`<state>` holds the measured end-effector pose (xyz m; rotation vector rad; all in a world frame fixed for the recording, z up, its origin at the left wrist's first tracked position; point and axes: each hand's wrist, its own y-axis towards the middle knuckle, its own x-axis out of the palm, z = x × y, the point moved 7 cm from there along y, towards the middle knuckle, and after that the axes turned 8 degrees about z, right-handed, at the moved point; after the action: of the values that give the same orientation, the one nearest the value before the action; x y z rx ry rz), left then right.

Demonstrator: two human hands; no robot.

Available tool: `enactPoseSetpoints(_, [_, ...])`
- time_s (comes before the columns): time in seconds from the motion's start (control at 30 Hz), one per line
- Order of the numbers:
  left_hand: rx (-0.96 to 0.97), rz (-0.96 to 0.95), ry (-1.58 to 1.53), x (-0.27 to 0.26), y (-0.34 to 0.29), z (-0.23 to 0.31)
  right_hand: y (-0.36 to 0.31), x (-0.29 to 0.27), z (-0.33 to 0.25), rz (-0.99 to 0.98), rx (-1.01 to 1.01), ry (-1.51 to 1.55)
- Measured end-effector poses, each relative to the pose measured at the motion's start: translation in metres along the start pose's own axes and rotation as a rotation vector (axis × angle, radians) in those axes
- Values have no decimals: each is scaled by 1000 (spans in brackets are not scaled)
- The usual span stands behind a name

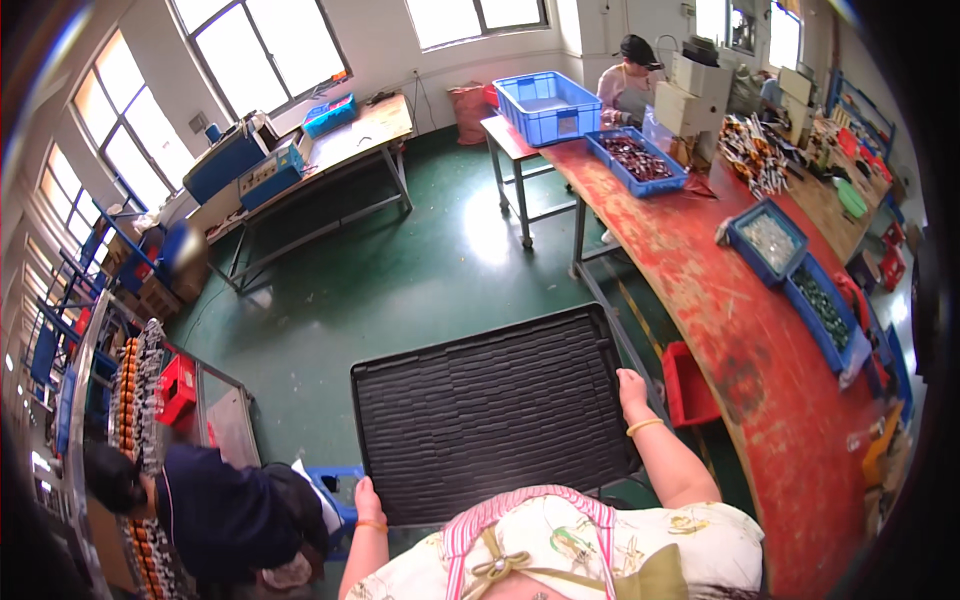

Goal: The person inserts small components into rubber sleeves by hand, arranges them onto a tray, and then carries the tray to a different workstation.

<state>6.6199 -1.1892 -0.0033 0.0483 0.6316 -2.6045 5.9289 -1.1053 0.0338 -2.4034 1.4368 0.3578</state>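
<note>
A wide black plastic tray (490, 410) with a ribbed, brick-like inner surface spans the space in front of my body. My left hand (369, 502) grips its near left edge, the thumb showing on top. On the right side rim, my right hand (632, 395) is closed round the edge, thumb up. The fingers beneath the tray are hidden on both hands. Nothing lies on the ribbed surface.
To the right runs a long red worktable (690, 290) bearing blue bins of small parts (640, 165). A red crate (690, 385) sits below it. One person (220, 510) sits close at left; another (632, 85) works at the far table.
</note>
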Motion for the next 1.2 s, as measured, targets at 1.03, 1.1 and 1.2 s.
enactPoseSetpoints(1.03, [-88,142,-32,611,600,407,653,690,-371,-67,-117,51])
enactPoseSetpoints(1.1, [-106,63,-102,642,664,415,687,718,-400,-91,-116,57])
enactPoseSetpoints(1.2, [49,75,53,698,738,481,725,776,-433,-133,-1,149])
